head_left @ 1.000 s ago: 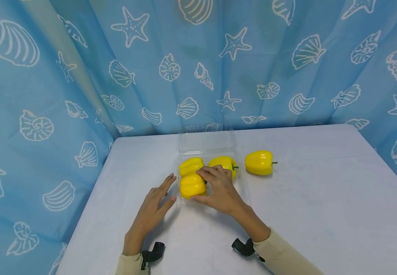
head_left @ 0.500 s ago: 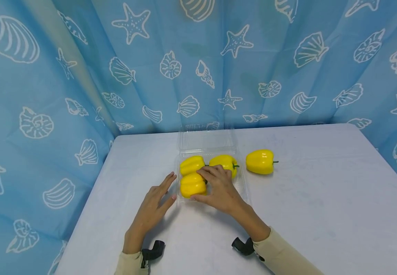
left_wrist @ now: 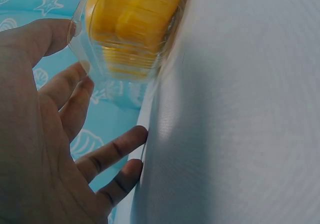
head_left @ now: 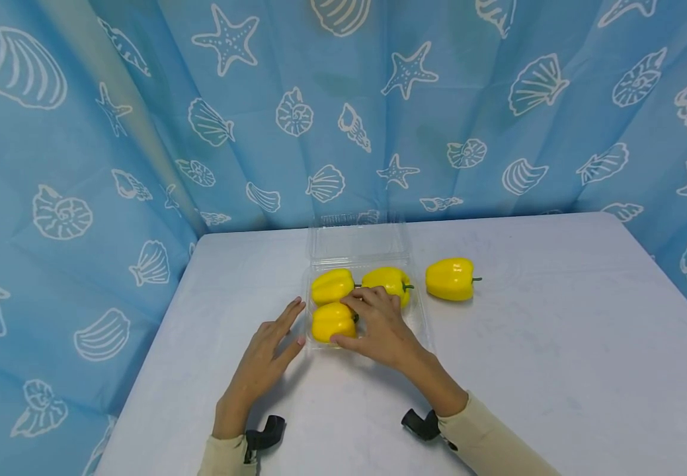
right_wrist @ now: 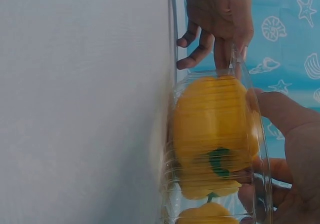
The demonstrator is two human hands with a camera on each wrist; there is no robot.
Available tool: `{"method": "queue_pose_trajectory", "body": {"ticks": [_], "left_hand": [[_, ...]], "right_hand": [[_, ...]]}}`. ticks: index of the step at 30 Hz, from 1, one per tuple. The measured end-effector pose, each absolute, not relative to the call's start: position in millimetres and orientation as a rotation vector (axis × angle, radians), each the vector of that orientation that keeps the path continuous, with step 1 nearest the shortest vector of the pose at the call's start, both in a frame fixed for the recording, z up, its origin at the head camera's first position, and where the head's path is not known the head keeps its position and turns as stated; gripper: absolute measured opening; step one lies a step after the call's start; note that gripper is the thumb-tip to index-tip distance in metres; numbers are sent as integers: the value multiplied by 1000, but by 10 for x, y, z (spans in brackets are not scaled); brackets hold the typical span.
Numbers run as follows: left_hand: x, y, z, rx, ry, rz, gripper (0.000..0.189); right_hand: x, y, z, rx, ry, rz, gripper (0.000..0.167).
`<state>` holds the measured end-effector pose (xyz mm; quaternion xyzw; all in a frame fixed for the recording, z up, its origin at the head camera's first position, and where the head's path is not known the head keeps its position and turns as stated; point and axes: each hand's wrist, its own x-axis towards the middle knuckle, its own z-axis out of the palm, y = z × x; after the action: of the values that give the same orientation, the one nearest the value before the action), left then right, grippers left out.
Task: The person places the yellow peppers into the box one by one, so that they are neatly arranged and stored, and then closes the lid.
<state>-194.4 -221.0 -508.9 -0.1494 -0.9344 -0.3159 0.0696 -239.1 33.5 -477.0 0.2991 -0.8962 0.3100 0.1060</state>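
Observation:
A clear plastic clamshell container [head_left: 420, 324] lies with its lid folded back, and three yellow bell peppers are in it. My right hand [head_left: 381, 327] holds the front-left bell pepper [head_left: 332, 322], thumb on its near side and fingers at its far, stem end. The back-left bell pepper [head_left: 331, 287] lies just behind it. Beside that, the back-right bell pepper [head_left: 386, 281] is partly hidden by my right fingers. My left hand [head_left: 266, 360] has its fingers extended at the container's left side; in the left wrist view, its thumb and fingertips touch the clear rim [left_wrist: 75, 39].
Another yellow bell pepper [head_left: 450, 279] lies on the white-covered table [head_left: 557, 344], right of the container. The raised clear lid [head_left: 358, 241] reaches toward the table's back edge. A blue shell-patterned curtain [head_left: 343, 119] hangs behind and at both sides.
The front-left bell pepper has settled slightly toward the near side, leaving a little more gap from the one behind it. My left hand stays in place; the view tilts slightly.

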Motion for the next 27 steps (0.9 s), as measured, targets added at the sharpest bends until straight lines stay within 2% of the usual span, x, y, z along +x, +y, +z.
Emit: {"method": "queue_pose_trajectory", "body": {"ticks": [15,27], "left_hand": [[-1937,-2195,-5075,-427,-2828,-964,60],[-1946,-2196,-5093,-448,-2818,-948,60]], "right_hand": [[-2441,438,-4691,906,-2633,939,61],[-2587,761,-4523,753,-2566,1048,51]]}}
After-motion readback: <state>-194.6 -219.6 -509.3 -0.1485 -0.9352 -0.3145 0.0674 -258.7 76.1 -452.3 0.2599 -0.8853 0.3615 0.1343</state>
